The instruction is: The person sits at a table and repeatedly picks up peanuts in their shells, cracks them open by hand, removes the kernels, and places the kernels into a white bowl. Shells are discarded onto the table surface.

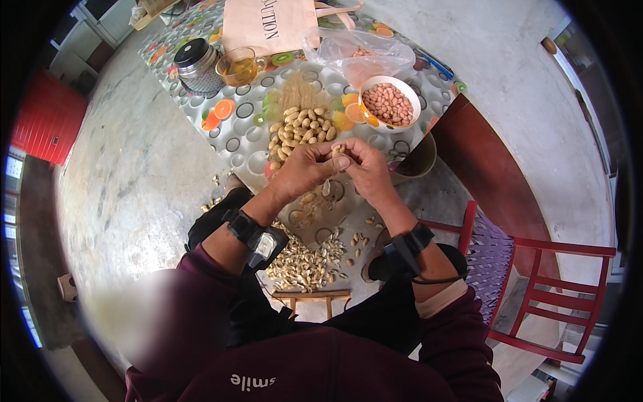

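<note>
Over the near corner of the table, my left hand [314,163] and my right hand [365,161] meet fingertip to fingertip around one peanut in its shell [338,149]. Both thumbs press close to it, and the fingers hide part of the shell. Just beyond my left hand lies a pile of unshelled peanuts [301,128]. A white bowl with an orange pattern [369,118], filled with pink shelled peanut kernels [387,103], stands beyond my right hand. Bits of broken shell [326,187] lie on the tablecloth below my hands.
A glass jar with a black lid [193,68], a glass cup of tea [238,70], a cloth bag [271,25] and a clear plastic bag [359,53] occupy the far side. Peanut shells [306,261] litter the floor. A red chair [562,296] stands at right, near a bucket [422,158].
</note>
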`<control>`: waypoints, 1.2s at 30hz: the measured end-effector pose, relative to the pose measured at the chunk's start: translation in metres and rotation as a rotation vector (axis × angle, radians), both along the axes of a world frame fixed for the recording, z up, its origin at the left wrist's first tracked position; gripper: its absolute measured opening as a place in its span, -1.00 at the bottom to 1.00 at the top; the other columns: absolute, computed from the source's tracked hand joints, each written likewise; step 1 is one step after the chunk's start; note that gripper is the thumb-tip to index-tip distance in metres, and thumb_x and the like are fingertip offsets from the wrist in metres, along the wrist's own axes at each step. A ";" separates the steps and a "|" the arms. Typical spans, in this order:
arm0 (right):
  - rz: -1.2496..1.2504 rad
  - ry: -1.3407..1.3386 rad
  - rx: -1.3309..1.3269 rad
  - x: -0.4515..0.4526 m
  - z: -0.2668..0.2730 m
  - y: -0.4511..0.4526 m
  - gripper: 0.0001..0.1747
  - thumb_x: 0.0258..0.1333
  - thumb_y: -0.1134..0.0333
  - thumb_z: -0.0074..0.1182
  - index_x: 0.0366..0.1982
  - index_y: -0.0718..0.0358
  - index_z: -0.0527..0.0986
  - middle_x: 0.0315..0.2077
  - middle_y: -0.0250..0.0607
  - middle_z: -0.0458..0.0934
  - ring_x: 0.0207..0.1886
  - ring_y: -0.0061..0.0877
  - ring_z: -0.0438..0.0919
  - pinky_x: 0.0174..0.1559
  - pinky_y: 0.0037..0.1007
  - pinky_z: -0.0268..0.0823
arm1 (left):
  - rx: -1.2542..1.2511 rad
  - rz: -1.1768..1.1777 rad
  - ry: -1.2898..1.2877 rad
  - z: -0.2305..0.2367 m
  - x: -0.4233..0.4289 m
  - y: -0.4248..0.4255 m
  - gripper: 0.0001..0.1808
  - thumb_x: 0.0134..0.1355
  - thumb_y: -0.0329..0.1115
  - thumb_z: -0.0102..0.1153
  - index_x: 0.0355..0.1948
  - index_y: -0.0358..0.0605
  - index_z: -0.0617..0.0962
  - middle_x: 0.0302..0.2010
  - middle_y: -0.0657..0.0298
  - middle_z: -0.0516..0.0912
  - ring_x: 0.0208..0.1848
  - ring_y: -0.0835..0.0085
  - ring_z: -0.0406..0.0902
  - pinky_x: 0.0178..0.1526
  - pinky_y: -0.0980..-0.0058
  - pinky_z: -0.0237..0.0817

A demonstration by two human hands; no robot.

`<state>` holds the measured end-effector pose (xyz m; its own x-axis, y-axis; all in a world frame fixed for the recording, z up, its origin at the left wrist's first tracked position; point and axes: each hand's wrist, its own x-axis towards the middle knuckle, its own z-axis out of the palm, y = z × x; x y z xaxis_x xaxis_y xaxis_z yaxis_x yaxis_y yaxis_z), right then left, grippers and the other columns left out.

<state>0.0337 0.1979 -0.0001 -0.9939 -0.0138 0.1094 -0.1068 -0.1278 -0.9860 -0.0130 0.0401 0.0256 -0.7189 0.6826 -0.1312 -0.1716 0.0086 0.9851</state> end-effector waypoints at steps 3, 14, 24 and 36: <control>-0.002 0.005 -0.007 -0.001 0.003 -0.001 -0.80 0.18 0.42 0.09 -0.20 0.39 0.45 -0.36 -0.35 0.55 -0.30 -0.72 0.50 -0.24 -0.63 0.38 | -0.047 0.013 -0.034 0.000 0.000 -0.002 -0.66 0.24 -0.11 0.18 -0.14 -0.16 0.63 -0.51 0.50 0.50 -0.51 0.78 0.29 -0.51 0.74 0.12; 0.036 -0.033 -0.118 0.000 0.010 0.000 -0.83 0.16 0.48 0.08 -0.21 0.42 0.48 -0.38 -0.25 0.59 -0.37 -0.63 0.57 -0.27 -0.58 0.44 | 0.144 0.137 -0.440 -0.008 -0.003 0.002 -0.71 0.26 -0.11 0.06 -0.33 -0.16 0.56 -0.46 0.34 0.51 -0.43 0.60 0.37 -0.42 0.64 0.16; 0.014 -0.098 -0.362 -0.003 -0.001 0.000 -0.80 0.22 0.42 0.02 -0.16 0.38 0.49 -0.36 -0.27 0.57 -0.36 -0.57 0.55 -0.22 -0.48 0.43 | 0.294 0.067 -0.462 -0.010 -0.008 0.000 -0.69 0.24 -0.32 -0.02 -0.08 -0.28 0.55 -0.37 0.29 0.60 -0.38 0.61 0.47 -0.34 0.67 0.32; -0.011 -0.244 -0.771 0.002 -0.013 -0.011 -0.74 0.25 0.40 -0.03 -0.04 0.26 0.48 -0.17 -0.35 0.52 -0.19 -0.63 0.48 -0.12 -0.53 0.34 | -0.011 0.164 0.029 -0.014 -0.011 0.001 -0.77 0.22 -0.33 0.16 -0.18 -0.27 0.62 -0.42 0.33 0.65 -0.43 0.67 0.51 -0.37 0.67 0.35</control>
